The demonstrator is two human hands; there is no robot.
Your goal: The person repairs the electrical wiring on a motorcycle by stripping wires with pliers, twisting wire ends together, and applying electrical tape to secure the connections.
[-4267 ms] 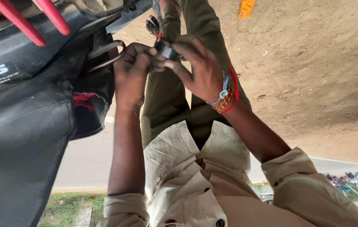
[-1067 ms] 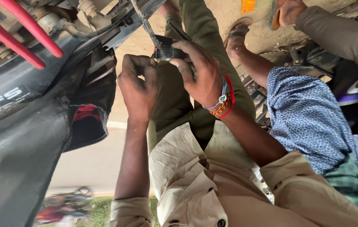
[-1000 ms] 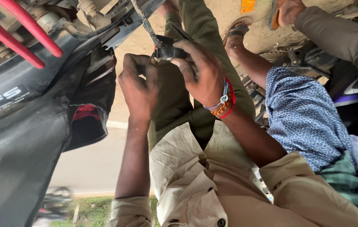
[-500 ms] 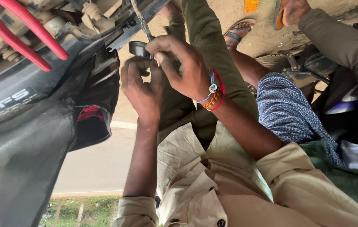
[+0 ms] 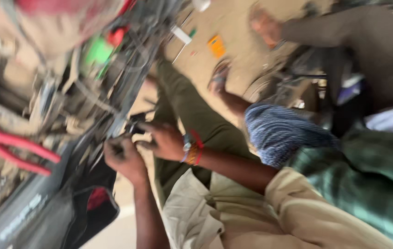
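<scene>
Head cam only, and it's pretty blurry. Everything sits around the motorbike [image 5: 67, 115], which fills the left side of the frame.

Left hand [image 5: 123, 159] is curled up tight against the bike's lower edge, fingers folded in like a fist. Can't tell what it's actually gripping, too smeared. Right hand [image 5: 166, 140] is just right of it, nearly touching, fingers bent around a small dark part [image 5: 134, 127] that sits right on the bike's frame. It looks pinched between the fingertips, but the blur hides the details. That wrist has red and orange bands [image 5: 193, 150].

Red handles [image 5: 14, 152] stick out on the bike's left side, well away from both hands. A black cover [image 5: 44, 216] hangs off the bike's bottom.

Right of the bike, another person in a blue patterned sleeve [image 5: 279, 131] reaches toward it, with a sandal [image 5: 218, 76] on the dirt ground [image 5: 233, 27] near them.
</scene>
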